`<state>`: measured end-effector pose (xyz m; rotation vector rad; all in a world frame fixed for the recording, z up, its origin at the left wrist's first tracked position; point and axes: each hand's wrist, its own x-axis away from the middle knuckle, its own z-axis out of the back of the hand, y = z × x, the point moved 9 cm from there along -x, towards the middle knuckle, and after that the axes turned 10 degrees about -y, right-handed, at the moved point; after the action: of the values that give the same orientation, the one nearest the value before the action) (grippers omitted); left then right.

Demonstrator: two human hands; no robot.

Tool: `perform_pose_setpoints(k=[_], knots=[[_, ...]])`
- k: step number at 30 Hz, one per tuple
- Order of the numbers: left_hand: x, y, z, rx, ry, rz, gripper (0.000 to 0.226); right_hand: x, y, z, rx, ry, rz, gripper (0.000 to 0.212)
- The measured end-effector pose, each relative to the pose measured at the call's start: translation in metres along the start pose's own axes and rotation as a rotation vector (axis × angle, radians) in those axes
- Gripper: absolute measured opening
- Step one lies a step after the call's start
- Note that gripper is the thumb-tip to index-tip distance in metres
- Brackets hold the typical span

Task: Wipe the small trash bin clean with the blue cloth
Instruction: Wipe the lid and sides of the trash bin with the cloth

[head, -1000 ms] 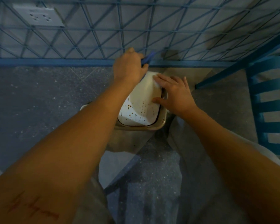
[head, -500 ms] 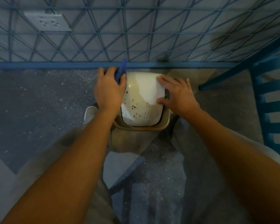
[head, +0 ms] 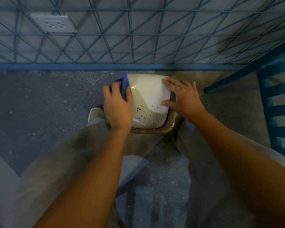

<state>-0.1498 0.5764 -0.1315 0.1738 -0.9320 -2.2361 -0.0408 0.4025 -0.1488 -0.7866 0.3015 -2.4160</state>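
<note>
Down on the speckled grey floor, at the foot of a blue wire grid and with a blue slatted chair off to the right, the small trash bin stands between the person's grey trouser legs, straight ahead of both arms. Its white lid faces up and covers the opening, so whatever is in the bin is hidden. The lid looks close to square, perhaps a little longer in the direction running away from the person toward the grid.

The hands are apart, one on each side of the lid. The right hand lies flat on the lid's right edge with straight, spread fingers, apparently steadying the bin. The left hand sits at the lid's left edge with its fingers curled round the blue cloth. The cloth sticks out beyond the knuckles and touches the lid's far left corner.

Brown specks are scattered over the near half of the lid, toward the person and just to the right of the left hand. The far half looks mostly white. That is the relation the next move seems to turn on: the cloth is at the far left corner, while the dirt lies nearer and toward the middle, so the wipe probably needs to come back toward the body and across to the right. The left hand, which holds the cloth, is also the closer one to the specks.
</note>
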Motion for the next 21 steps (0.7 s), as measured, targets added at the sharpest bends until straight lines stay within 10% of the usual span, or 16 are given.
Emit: perform_pose_setpoints(k=[4,21], knots=[[0.018,0.016,-0.023,-0.105,-0.143,-0.210,0.033,-0.001,0.000,-0.001,0.008,-0.006,0.003,0.074],[-0.012,0.011,-0.003,0.080,-0.017,-0.071,0.027,-0.002,0.000,-0.001,0.023,-0.005,0.010,0.074]])
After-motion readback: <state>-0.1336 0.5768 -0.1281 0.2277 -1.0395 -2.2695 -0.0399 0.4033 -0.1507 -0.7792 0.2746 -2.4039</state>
